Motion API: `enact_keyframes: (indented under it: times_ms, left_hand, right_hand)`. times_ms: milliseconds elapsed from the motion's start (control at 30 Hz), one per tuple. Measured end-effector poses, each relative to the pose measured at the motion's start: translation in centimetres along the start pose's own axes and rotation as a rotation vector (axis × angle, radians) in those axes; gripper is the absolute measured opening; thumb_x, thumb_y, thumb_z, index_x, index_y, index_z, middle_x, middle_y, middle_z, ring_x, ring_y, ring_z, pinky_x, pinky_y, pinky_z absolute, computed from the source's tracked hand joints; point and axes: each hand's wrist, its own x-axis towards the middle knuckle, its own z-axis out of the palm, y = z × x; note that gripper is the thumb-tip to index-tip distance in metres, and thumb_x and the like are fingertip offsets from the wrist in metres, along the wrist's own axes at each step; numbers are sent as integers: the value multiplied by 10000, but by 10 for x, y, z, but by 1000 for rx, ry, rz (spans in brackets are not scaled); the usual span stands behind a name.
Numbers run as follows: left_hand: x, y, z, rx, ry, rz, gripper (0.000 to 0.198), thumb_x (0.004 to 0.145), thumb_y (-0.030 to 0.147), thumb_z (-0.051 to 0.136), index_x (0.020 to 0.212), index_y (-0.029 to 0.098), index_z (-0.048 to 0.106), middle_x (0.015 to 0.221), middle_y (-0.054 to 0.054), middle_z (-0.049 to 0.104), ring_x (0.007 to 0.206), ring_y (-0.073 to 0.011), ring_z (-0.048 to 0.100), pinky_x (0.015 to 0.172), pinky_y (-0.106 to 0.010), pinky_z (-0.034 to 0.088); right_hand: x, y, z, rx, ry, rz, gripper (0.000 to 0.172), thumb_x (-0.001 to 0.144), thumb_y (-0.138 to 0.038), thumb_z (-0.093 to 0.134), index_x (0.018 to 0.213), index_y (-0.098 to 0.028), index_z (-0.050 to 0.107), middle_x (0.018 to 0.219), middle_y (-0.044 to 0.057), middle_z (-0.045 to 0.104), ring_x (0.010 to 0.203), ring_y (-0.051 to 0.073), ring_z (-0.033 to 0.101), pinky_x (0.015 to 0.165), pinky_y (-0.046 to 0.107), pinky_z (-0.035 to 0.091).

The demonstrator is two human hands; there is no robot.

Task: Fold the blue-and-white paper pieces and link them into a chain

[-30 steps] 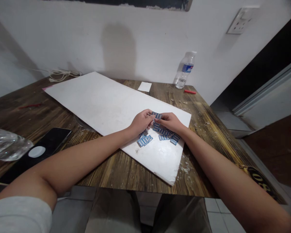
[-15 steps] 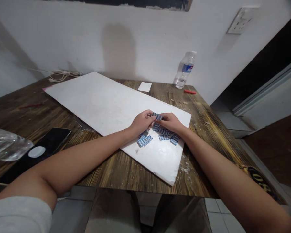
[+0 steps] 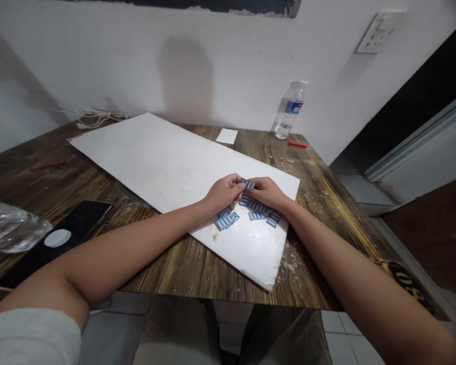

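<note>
Between my two hands is a small flat piece (image 3: 248,184) with pale bars edged in blue, raised a little over the white board (image 3: 144,157). My left hand (image 3: 227,190) pinches its left end with thumb and fingers. At its other end, the fingers of my right hand (image 3: 265,190) are closed on it too. Several like blue-edged pieces (image 3: 256,215) lie on the board below and beside my right hand. A smaller cluster of such pieces (image 3: 225,221) rests under my left wrist. My hands hide part of these.
The board lies slantwise on a dark wooden table (image 3: 167,268). A water bottle (image 3: 290,111), a red stick-like object (image 3: 298,144) and a white paper (image 3: 227,136) are at the back. To the left are a phone (image 3: 79,223), a clear bottle (image 3: 13,225) and a coiled cable (image 3: 99,117).
The held piece has tilted slightly, its right end a bit lower. Both hands have barely shifted, and the pieces on the board lie as before.
</note>
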Motion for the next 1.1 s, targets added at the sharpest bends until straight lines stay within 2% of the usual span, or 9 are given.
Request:
enact_keyframes:
  times_ms: [400, 700, 1100]
  left_hand:
    - [1, -1, 0, 10, 0, 9, 111, 904, 243, 507, 805, 204, 473, 529, 68, 513, 393, -48, 439, 419, -187, 321]
    - [-1, -2, 0, 74, -20, 36, 124, 897, 262, 513, 796, 203, 473, 550, 61, 527, 422, -52, 463, 445, -196, 329]
    - [2, -6, -1, 114, -35, 63, 124, 904, 274, 510, 811, 197, 483, 545, 68, 525, 423, -50, 474, 459, -196, 349]
  right_hand:
    - [1, 0, 1, -30, 24, -15, 339, 790, -459, 522, 710, -164, 670, 615, 0, 601, 618, 138, 480, 614, 265, 351]
    - [1, -6, 0, -57, 22, -32, 316, 781, -445, 496, 642, -181, 599, 572, -5, 548, 592, 131, 461, 586, 262, 331]
    - [0, -5, 0, -65, 18, -40, 292, 781, -410, 494, 672, -174, 626, 610, 5, 586, 619, 139, 493, 608, 264, 339]
